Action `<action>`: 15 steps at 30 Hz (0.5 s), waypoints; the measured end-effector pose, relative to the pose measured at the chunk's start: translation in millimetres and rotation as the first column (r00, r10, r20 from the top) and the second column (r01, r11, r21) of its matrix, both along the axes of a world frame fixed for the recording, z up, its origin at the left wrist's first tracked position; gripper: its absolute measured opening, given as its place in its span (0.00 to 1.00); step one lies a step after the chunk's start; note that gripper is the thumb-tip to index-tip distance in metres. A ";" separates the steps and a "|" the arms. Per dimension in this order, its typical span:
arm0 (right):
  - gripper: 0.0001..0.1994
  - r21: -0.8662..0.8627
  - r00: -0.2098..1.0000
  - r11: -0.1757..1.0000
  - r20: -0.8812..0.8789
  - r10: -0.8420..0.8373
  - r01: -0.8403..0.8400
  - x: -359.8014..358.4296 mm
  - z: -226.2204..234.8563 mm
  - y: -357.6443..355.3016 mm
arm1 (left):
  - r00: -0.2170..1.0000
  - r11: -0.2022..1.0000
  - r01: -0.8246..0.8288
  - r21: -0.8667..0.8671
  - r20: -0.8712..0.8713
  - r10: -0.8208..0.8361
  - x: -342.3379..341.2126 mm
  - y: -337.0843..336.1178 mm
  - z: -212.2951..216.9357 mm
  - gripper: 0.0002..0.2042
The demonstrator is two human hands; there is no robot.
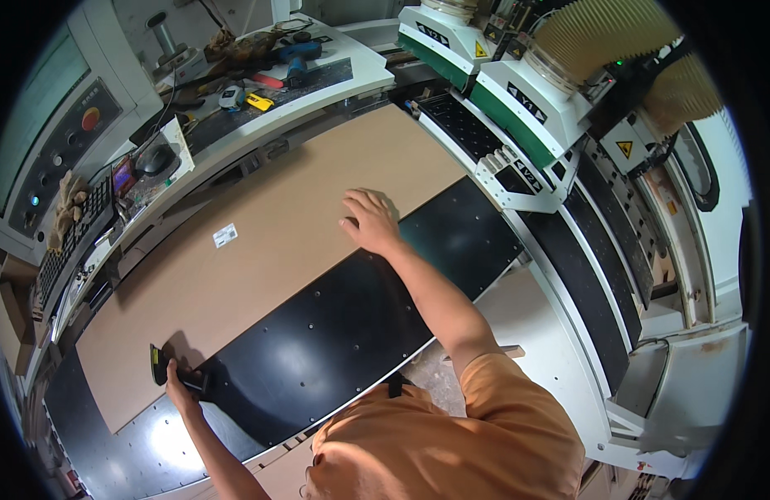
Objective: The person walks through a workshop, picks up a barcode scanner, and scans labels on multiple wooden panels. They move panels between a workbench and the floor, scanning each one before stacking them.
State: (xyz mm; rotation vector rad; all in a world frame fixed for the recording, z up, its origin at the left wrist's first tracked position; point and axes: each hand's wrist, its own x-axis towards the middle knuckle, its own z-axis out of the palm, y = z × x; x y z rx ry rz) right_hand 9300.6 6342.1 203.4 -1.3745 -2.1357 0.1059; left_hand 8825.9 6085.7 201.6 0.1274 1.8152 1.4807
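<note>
A long brown board [276, 258] lies across a black machine table [314, 350] with studs in it. A white printed label [225, 236] is stuck on the board, left of its middle. Near the board's left end, my left hand [179, 390] is wrapped round a black handheld barcode scanner [158, 365]. The scanner's head points away from me, over the board. My right hand [370, 220] rests on the board's top near the right end, fingers extended and holding nothing.
Green-and-white machine heads [530, 100] with ribbed hoses stand at the right, beside black rails. A control panel [77, 133] with a red button is at the left, above a keyboard [72, 246] and mouse [157, 159]. Tools, including a blue drill [298, 68], cover the back bench.
</note>
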 end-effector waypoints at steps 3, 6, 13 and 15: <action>0.21 -0.018 0.999 0.999 -0.022 -0.036 0.036 10.1 -3.0 35.3 | 0.996 0.998 0.038 -0.059 -0.074 -0.042 6.3 33.1 -4.5 0.21; 0.19 -0.007 0.996 0.997 -0.020 -0.082 0.081 26.2 -9.9 65.2 | 0.982 0.993 0.065 -0.096 -0.172 -0.081 16.9 65.9 0.4 0.24; 0.15 0.166 0.991 0.977 -0.005 -0.136 0.135 74.1 -13.6 101.5 | 0.995 1.000 0.005 -0.029 -0.104 -0.008 72.7 106.1 0.4 0.18; 0.14 0.212 0.989 0.966 -0.004 -0.149 0.146 84.2 -11.7 105.5 | 0.994 0.999 0.005 -0.045 -0.105 -0.010 86.7 113.7 -2.4 0.17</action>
